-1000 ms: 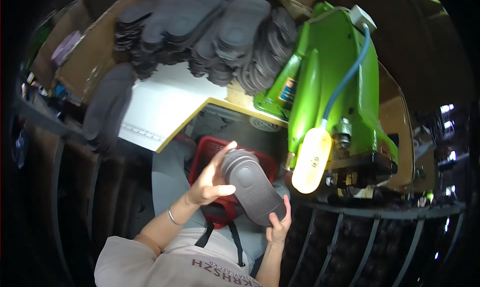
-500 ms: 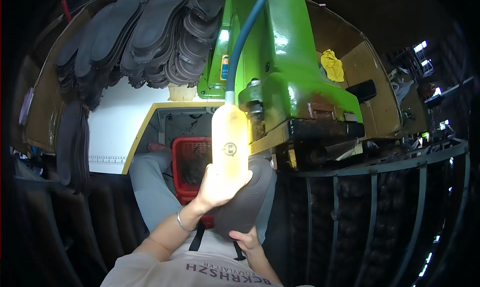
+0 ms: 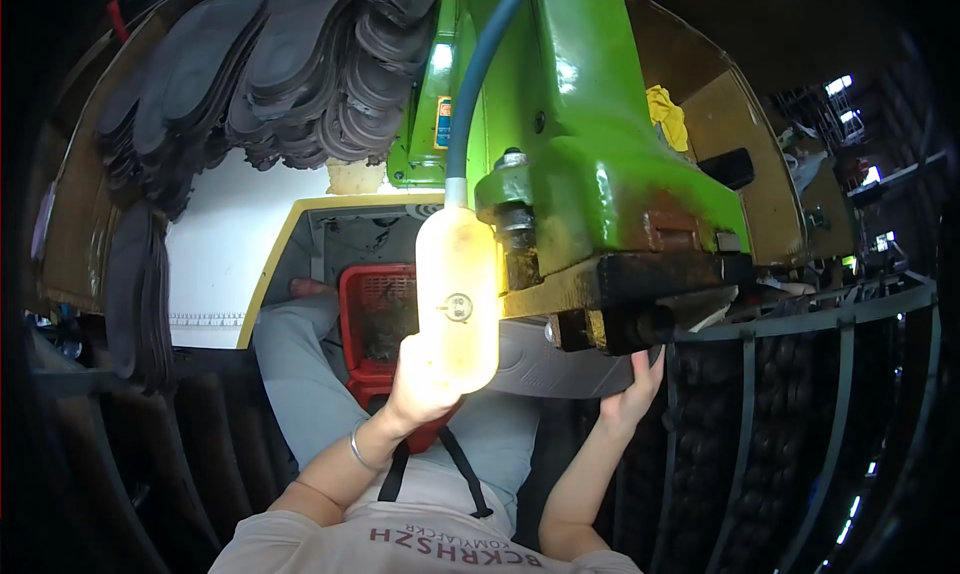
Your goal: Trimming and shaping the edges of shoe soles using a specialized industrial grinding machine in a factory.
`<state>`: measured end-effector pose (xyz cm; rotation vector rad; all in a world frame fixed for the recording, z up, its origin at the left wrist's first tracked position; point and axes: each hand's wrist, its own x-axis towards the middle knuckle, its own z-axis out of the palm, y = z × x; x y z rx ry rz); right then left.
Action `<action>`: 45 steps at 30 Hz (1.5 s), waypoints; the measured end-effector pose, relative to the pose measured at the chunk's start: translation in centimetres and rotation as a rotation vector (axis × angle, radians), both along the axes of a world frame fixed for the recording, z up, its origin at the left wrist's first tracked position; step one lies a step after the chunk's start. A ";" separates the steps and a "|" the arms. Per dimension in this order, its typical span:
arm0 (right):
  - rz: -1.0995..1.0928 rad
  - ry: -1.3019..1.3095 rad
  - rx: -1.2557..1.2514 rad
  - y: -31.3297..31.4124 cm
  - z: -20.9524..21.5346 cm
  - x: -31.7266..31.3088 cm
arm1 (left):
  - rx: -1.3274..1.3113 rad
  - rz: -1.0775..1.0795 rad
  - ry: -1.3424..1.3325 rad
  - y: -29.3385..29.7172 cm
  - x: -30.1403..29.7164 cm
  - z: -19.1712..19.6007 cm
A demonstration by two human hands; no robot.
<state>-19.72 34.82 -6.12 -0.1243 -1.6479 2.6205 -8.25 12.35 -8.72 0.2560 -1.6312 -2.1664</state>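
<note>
A dark grey-brown shoe sole (image 3: 565,366) lies crosswise above my lap, under the head of the green machine (image 3: 590,164). Its right end is gripped by my right hand (image 3: 632,392), thumb and fingers around the edge. My left hand (image 3: 420,392) is at the sole's other end, closed there, though most of its fingers are hidden behind a glowing oblong lamp (image 3: 457,304). The lamp hangs from a blue-grey cable (image 3: 468,104) and also covers the sole's left end. The machine's dark metal parts (image 3: 640,324) overlap the sole's far edge.
Stacks of dark soles (image 3: 200,74) lie at the far left on a white tabletop (image 3: 215,259) with a yellow edge. A red basket (image 3: 352,319) stands below, near my legs. Metal racks (image 3: 745,434) flank the right, and a yellow cloth (image 3: 667,119) lies in a cardboard box (image 3: 720,119).
The sole has swung from upright over my lap to lying crosswise under the machine head. My right hand has moved up and right with its end; the left stays near the lamp.
</note>
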 end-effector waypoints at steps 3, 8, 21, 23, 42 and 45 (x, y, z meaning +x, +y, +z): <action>0.094 0.046 -0.026 -0.5 -1.0 -2.5 | -0.032 0.022 0.042 -1.6 0.3 1.2; 0.156 -0.031 -0.165 -2.9 -4.1 -2.4 | -0.104 -0.033 -0.055 -6.2 1.8 3.5; 0.427 0.165 0.031 -11.8 -2.0 4.3 | 0.254 0.226 -0.216 -10.2 10.6 1.4; 0.476 0.218 0.114 -12.2 -1.1 4.1 | 0.238 0.104 -0.282 -10.5 14.0 -0.6; 0.829 -0.409 0.265 -0.5 -7.7 18.9 | -0.209 0.158 0.014 1.6 -0.8 -1.1; 0.715 -0.332 0.265 3.0 -6.4 18.0 | -0.058 0.155 -0.056 1.7 0.2 -1.0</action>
